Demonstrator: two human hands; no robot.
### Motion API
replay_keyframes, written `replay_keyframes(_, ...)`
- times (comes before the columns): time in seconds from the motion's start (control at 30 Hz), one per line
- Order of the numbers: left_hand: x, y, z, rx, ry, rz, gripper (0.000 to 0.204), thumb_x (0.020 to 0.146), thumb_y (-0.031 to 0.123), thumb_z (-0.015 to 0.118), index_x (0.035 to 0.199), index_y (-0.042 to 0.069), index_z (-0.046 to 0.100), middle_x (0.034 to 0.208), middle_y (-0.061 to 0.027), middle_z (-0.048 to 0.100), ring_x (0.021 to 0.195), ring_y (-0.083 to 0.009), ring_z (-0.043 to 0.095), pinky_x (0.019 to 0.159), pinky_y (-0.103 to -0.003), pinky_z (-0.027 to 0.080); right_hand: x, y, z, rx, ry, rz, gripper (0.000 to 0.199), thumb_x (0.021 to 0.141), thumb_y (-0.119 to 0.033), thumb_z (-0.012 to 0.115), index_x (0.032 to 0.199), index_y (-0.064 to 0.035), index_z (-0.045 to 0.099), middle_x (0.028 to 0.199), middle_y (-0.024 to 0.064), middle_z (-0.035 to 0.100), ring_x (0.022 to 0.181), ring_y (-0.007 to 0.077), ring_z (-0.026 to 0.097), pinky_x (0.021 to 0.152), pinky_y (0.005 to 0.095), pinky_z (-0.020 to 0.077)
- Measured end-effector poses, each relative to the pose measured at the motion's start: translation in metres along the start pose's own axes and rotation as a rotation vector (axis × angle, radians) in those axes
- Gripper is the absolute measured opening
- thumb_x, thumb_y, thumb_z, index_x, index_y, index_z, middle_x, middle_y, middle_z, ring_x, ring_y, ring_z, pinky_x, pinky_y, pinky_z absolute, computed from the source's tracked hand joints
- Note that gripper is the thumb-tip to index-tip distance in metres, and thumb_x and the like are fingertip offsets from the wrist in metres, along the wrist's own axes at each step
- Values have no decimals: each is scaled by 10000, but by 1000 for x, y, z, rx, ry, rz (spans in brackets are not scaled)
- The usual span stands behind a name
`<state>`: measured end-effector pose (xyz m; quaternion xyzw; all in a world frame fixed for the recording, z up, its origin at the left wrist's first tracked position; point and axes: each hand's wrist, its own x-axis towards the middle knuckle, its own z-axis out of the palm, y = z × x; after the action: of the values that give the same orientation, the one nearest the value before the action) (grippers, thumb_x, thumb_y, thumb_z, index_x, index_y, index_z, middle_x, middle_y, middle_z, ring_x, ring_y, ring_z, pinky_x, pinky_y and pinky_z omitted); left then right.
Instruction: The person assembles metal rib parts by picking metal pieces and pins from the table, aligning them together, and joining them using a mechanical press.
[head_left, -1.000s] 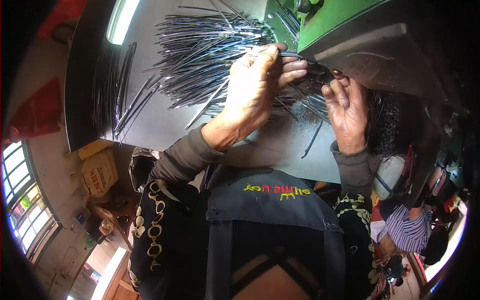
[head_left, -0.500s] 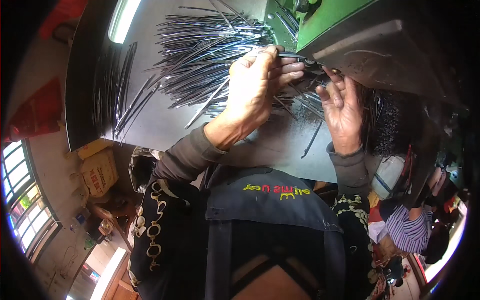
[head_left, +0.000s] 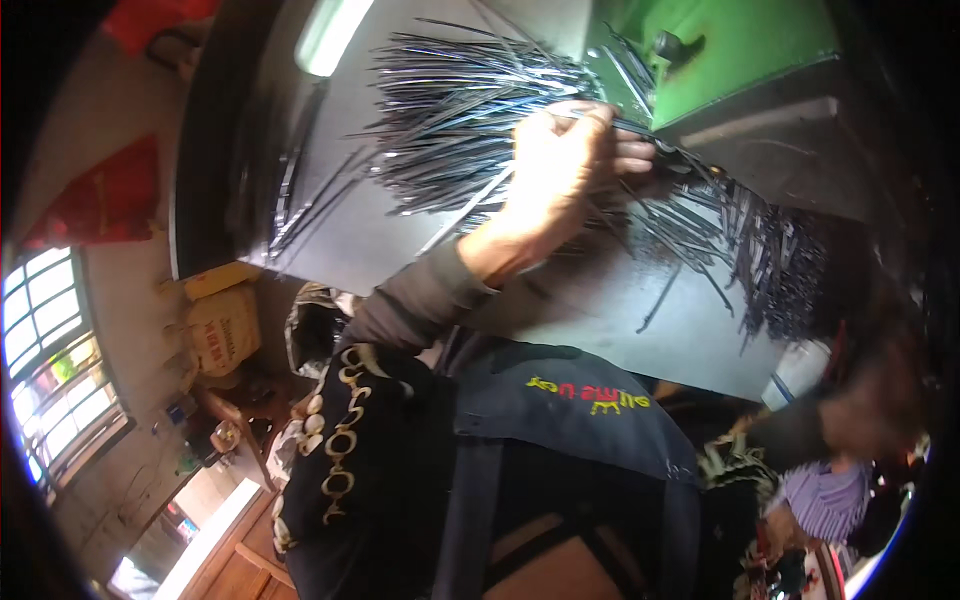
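Observation:
My left hand [head_left: 562,165] is closed, thumb against fingers, around a thin dark metal strip [head_left: 632,128]. The strip points right, to the underside of a green machine [head_left: 750,60]. Just left of and behind this hand lies a big pile of similar dark metal strips [head_left: 440,120] on a grey metal table [head_left: 350,225]. My right hand [head_left: 872,412] is far out at the lower right, off the table's right end, dark and smeared by motion. Its fingers and anything in them cannot be made out. Between the hands, a second heap of dark strips [head_left: 765,255] spreads over the table's right part.
A few loose strips [head_left: 315,210] lie near the table's left edge. A white container [head_left: 798,370] stands by the near right corner. A person in a striped top [head_left: 825,495] is at the lower right. Sacks [head_left: 222,330] stand left, below the table edge.
My right hand has left the machine's underside and swung right and toward me. My left hand stays by the machine with the strip. The whole view has shifted and tilted.

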<state>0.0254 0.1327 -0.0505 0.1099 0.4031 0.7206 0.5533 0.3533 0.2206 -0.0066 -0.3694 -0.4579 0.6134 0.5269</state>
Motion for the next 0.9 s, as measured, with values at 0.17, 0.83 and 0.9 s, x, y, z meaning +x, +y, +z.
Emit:
replay_keyframes(0.17, 6, -10, -5, 21, -5, 61, 180, 892, 131, 532, 893, -46, 500, 698, -122, 555, 777, -308, 648, 724, -412, 563, 22, 34, -64, 155, -46, -47, 284, 890, -258, 514, 1005, -7, 580, 981, 121, 608, 677, 197, 585, 658, 332, 513)
replay_keyframes(0.83, 5, -8, -4, -35, 52, 81, 211, 890, 93, 462, 930, -115, 468, 726, -188, 590, 621, -213, 635, 554, -281, 562, 51, 23, -11, 206, -31, -405, 240, 886, -187, 500, 933, 23, 606, 896, 147, 624, 689, 224, 601, 633, 319, 523)
replay_keyframes(0.9, 4, -11, -4, -26, 58, 87, 211, 889, 93, 461, 928, -115, 467, 725, -188, 590, 618, -213, 635, 553, -280, 562, 46, 27, 6, 208, -23, -434, 237, 885, -180, 498, 926, 26, 609, 888, 150, 625, 690, 227, 602, 630, 317, 524)
